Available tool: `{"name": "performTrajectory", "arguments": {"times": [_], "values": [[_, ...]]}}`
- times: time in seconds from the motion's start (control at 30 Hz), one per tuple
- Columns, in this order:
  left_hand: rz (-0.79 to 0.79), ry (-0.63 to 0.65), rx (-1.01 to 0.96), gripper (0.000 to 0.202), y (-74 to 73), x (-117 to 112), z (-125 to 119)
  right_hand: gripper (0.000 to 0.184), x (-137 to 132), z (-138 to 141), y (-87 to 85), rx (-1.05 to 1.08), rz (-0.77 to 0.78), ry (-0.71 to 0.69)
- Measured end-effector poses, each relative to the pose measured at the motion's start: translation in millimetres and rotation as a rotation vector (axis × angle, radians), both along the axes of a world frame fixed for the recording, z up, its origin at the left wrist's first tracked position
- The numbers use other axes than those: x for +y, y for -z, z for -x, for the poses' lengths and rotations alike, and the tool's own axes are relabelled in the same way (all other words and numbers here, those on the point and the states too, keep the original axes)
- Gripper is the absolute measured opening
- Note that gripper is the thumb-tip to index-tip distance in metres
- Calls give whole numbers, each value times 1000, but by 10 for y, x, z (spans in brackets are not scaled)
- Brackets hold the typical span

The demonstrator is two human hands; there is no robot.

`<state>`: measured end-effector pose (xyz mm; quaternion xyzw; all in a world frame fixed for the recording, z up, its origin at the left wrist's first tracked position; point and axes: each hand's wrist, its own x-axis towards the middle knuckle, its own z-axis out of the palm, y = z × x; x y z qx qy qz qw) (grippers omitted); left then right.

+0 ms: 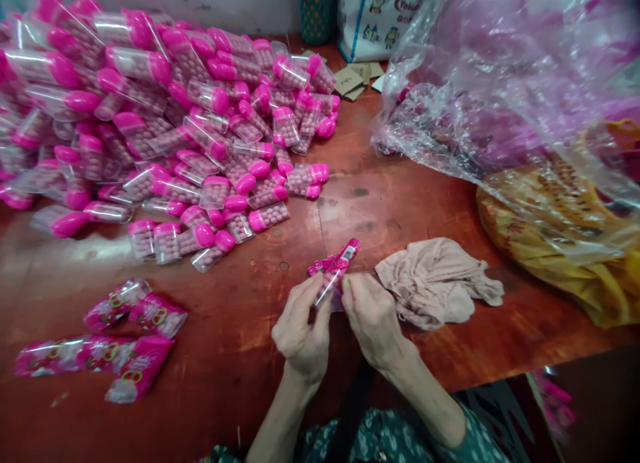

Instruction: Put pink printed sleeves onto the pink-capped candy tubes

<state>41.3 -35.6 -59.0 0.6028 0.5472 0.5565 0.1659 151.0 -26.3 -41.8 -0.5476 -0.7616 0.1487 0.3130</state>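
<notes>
In front of me, my left hand (303, 326) is closed around a small clear bottle (330, 286) tilted up to the right. A pink printed sleeve (349, 253) with a white barcode patch shows at its upper end. My right hand (373, 319) is pinched just right of the bottle; whatever its fingertips hold is hidden. Just beyond the left fingers, more pink printed film (320, 266) lies on the table. A crumpled beige cloth (440, 283) rests beside my right hand. Several pink-sleeved bottles (95, 353) lie at the left.
A large heap of pink-capped bottles filled with small balls (200, 129) covers the back left of the wooden table (235, 329). At right are a clear plastic bag (460, 96) and a yellow bag (545, 249). Cardboard pieces (350, 81) and a white printed bag (375, 23) are at the back.
</notes>
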Motion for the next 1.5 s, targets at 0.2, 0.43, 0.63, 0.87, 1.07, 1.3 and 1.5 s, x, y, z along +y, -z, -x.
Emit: {"name": "performTrajectory", "arguments": {"times": [0.2, 0.43, 0.63, 0.87, 1.07, 1.3, 1.5], "values": [[32, 12, 10, 36, -3, -16, -34, 14, 21, -116, -125, 154, 157, 118], [-32, -10, 113, 37, -20, -11, -36, 18, -2, -48, -177, -187, 221, 63], [-4, 15, 97, 42, -11, -6, -5, 20, 30, -30, -233, -364, 242, -3], [231, 212, -294, 41, -81, -29, -39, 21, 76, -81, -94, -242, 100, 95], [374, 185, -717, 25, -75, 39, -61, 20, 56, 10, -52, -191, 43, 45], [434, 108, -807, 21, -50, 94, -18, 19, 4, 143, -30, 61, 53, 113], [312, 76, -487, 31, -60, 51, -13, 25, 46, 64, -60, -32, 87, 104]]}}
